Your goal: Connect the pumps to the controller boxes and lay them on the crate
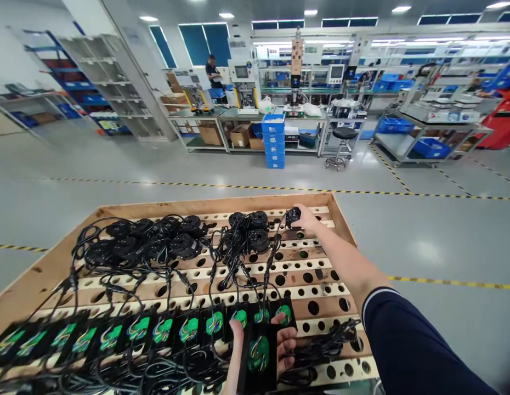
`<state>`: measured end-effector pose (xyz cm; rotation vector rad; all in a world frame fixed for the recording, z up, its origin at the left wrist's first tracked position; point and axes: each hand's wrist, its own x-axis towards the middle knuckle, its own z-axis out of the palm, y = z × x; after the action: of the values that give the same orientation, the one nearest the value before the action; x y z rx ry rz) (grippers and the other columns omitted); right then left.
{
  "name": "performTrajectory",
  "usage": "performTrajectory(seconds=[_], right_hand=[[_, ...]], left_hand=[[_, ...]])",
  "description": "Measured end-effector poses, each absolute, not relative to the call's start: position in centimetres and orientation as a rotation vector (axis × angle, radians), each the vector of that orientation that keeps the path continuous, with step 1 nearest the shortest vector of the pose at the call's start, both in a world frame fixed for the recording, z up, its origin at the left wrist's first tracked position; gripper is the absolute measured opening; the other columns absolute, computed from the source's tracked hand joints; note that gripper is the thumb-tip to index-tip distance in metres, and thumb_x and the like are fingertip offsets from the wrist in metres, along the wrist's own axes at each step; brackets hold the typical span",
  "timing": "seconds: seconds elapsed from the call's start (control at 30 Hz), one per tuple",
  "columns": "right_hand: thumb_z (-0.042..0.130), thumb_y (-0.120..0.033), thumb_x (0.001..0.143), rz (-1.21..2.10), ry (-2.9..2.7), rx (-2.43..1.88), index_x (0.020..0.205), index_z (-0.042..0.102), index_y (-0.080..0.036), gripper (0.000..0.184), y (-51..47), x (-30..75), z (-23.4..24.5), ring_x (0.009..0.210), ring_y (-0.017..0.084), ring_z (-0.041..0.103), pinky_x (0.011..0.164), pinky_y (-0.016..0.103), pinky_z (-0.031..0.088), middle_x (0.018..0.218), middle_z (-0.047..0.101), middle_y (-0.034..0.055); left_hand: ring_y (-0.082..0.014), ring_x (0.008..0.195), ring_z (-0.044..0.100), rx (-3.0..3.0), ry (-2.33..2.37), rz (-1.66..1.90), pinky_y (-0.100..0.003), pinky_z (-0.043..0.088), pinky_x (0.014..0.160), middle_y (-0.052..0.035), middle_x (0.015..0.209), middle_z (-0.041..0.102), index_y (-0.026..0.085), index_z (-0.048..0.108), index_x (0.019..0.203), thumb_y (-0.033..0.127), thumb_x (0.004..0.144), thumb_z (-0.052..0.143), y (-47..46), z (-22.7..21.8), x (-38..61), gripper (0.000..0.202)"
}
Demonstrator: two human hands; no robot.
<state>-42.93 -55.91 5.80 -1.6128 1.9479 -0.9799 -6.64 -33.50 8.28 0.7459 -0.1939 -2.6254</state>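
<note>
My left hand (285, 346) is closed around a black housing (259, 356) with a green circuit board and coloured wires inside, thumb on one side and fingers on the other. Far out at the back right of the wooden crate, my right hand (307, 218) grips a round black fan-like unit (294, 217). A black cable (272, 258) trails from that unit towards the housings. Several more black housings with green boards (190, 330) stand in a row to the left. Behind them lie more round black units (185, 246) with tangled cables.
The crate's wooden rim (222, 204) surrounds slats with round holes. Coiled black cables (156, 373) lie along the front, and another bundle (333, 343) lies at right. Beyond the floor stand stacked blue bins (273, 144), a stool (344, 134), workbenches and a person (214, 74).
</note>
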Motion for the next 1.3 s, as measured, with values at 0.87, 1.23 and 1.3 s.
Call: performTrajectory(seconds=[0.87,1.23,1.3], right_hand=[[0.077,-0.061,0.077,-0.755,1.156,-1.086,0.126,0.063,-0.019,0.066,-19.8,-27.1,4.0,0.112,0.027,0.063,0.095,0.036,0.050,0.123,0.068,0.0095],[0.058,-0.007,0.086,0.345,1.901,-1.816,0.088,0.074,-0.011,0.017,-20.3,-36.1,9.3,0.100,0.030,0.061,0.080,0.037,0.042,0.096,0.070,0.0176],[0.059,-0.007,0.085,0.411,1.872,-1.847,0.089,0.075,-0.011,0.017,-20.9,-36.7,8.7,0.099,0.030,0.062,0.082,0.038,0.041,0.096,0.072,0.0173]], left_hand=[[-0.0180,0.090,0.072,1.278,-0.693,-2.012,-0.028,0.060,0.076,-0.0023,0.111,0.075,0.028,0.059,0.135,0.027,0.080,0.070,-38.6,13.7,-15.5,0.057],[-0.0232,0.100,0.066,1.152,-2.069,-1.368,-0.044,0.054,0.095,-0.0100,0.108,0.067,0.018,0.054,0.117,0.025,0.082,0.057,-38.0,2.2,-18.8,0.036],[-0.0280,0.108,0.064,1.147,-2.155,-1.261,-0.052,0.050,0.102,-0.0128,0.110,0.066,0.018,0.056,0.108,0.020,0.079,0.056,-36.7,0.7,-18.4,0.029]])
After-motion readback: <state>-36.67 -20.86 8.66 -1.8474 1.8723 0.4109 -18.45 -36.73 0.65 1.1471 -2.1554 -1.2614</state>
